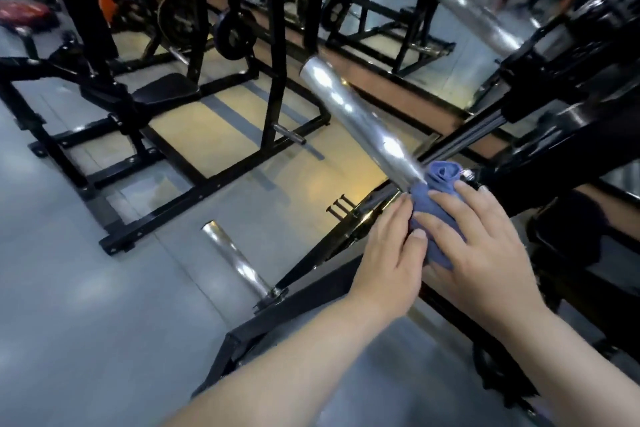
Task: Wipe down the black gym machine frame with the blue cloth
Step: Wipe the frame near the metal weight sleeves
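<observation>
Head view: right hand (485,246) flat, fingers straight and spread, presses crumpled blue fabric cloth (441,180) onto black painted steel machine frame (294,308), right of centre, at base of shiny chrome cylindrical sleeve (360,121). Left hand (384,253), fingers straight, touches cloth's left edge. Judgement: keep palm pressure even, stroke along the bar, work round the sleeve joint. No brand or readable writing.

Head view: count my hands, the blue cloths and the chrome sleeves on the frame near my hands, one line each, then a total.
Hands: 2, left hand and right hand
Blue cloth: 1
Chrome sleeves: 2, long chrome sleeve and short chrome sleeve
Total: 5
Not counted: the chrome tube at top right, which may be a reflection.
</observation>
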`<state>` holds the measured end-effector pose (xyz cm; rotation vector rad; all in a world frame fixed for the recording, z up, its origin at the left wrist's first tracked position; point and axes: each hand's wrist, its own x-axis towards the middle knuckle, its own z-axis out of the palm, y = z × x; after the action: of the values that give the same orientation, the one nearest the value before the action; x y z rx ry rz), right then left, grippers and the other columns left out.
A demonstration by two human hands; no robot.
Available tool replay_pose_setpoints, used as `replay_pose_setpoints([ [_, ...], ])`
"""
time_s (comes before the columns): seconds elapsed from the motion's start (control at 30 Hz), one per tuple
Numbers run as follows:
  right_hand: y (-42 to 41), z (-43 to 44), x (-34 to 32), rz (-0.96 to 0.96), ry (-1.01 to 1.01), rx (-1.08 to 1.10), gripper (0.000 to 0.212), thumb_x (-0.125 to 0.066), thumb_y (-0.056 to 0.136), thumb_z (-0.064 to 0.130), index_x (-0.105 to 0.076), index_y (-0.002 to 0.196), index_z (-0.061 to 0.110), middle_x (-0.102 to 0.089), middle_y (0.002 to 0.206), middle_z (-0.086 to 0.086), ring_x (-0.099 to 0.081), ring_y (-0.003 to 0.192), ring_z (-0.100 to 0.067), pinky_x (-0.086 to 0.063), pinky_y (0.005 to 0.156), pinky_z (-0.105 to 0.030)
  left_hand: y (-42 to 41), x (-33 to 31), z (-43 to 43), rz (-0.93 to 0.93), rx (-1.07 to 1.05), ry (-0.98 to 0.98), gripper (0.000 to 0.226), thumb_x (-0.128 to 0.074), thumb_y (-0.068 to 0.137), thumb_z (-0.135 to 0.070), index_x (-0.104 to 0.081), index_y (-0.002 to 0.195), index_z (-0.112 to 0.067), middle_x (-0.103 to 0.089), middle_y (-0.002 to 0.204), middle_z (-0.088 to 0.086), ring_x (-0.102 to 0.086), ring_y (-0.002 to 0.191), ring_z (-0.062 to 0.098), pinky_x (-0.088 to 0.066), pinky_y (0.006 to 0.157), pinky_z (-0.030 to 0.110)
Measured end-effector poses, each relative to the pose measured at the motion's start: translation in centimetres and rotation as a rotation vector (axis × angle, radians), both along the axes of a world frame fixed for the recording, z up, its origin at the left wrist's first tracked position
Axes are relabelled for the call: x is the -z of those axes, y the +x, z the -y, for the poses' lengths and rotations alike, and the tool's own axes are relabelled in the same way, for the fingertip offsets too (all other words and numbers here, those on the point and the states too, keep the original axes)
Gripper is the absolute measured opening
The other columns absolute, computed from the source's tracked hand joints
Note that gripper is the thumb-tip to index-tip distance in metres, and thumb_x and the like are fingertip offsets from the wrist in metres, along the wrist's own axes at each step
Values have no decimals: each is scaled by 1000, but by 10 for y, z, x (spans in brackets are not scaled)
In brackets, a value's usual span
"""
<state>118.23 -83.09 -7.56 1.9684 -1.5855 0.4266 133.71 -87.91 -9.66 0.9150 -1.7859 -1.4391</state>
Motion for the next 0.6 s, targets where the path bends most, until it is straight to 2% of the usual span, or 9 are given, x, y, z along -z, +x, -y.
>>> replay_pose_setpoints([
  [0.07,-6,-6,-18,8,-107,114,38,-72,90,20,-66,125,6,-58,141,-21,-45,138,-46,-27,119,-60,-4,-17,17,61,118,-160,56,-34,104,-30,-26,159,-24,-23,164,-14,-12,149,-4,-11,125,26],
  [0.13,-2,-10,-18,70,-157,213,45,-76,88,14,-62,131,8,-52,146,-20,-40,142,-45,-27,119,-63,-8,-28,31,92,214,-254,56,-36,104,-31,-26,159,-26,-24,163,-13,-12,150,-2,-11,126,28],
  [0.2,10,-10,-9,94,-103,250,51,-79,85,10,-63,133,7,-49,150,-19,-34,146,-44,-30,117,-64,-10,-35,39,120,290,-231,54,-37,102,-37,-34,155,-27,-31,160,-10,-19,148,3,-18,126,36],
  [0.27,15,-11,-9,44,0,247,49,-77,87,12,-64,133,7,-49,151,-16,-34,147,-42,-34,116,-61,-11,-36,46,122,319,-208,55,-34,95,-45,-43,145,-24,-43,149,-5,-35,141,10,-32,120,42],
  [0.33,10,-17,-30,-51,52,276,46,-74,87,17,-65,131,10,-54,147,-15,-41,143,-41,-33,118,-57,-14,-42,50,108,386,-207,59,-33,93,-48,-41,147,-26,-40,153,-8,-34,143,11,-32,121,42],
  [0.4,6,-19,-57,-113,32,375,48,-75,83,17,-65,129,10,-55,145,-15,-45,141,-41,-32,119,-56,-14,-50,54,78,465,-205,57,-35,102,-40,-26,158,-33,-21,161,-21,-16,150,1,-16,126,34],
  [0.47,8,-14,-80,-22,-71,530,53,-76,81,16,-61,131,10,-52,147,-14,-40,143,-41,-31,119,-56,-15,-69,58,-8,537,-186,58,-35,105,-35,-16,160,-35,-13,160,-28,-8,148,-10,-9,124,24],
  [0.53,16,-4,-94,192,-95,604,65,-78,80,17,-53,140,12,-42,155,-11,-26,152,-35,-27,121,-55,-24,-89,64,-136,590,-130,56,-35,103,-37,-16,155,-45,-15,156,-36,-12,144,-18,-13,120,16],
  [0.6,27,3,-95,351,-7,527,82,-75,82,21,-36,154,12,-24,165,-5,-7,157,-27,-19,125,-52,-36,-99,71,-201,630,-16,48,-35,105,-39,-20,149,-50,-19,154,-37,-19,140,-21,-21,110,4],
])
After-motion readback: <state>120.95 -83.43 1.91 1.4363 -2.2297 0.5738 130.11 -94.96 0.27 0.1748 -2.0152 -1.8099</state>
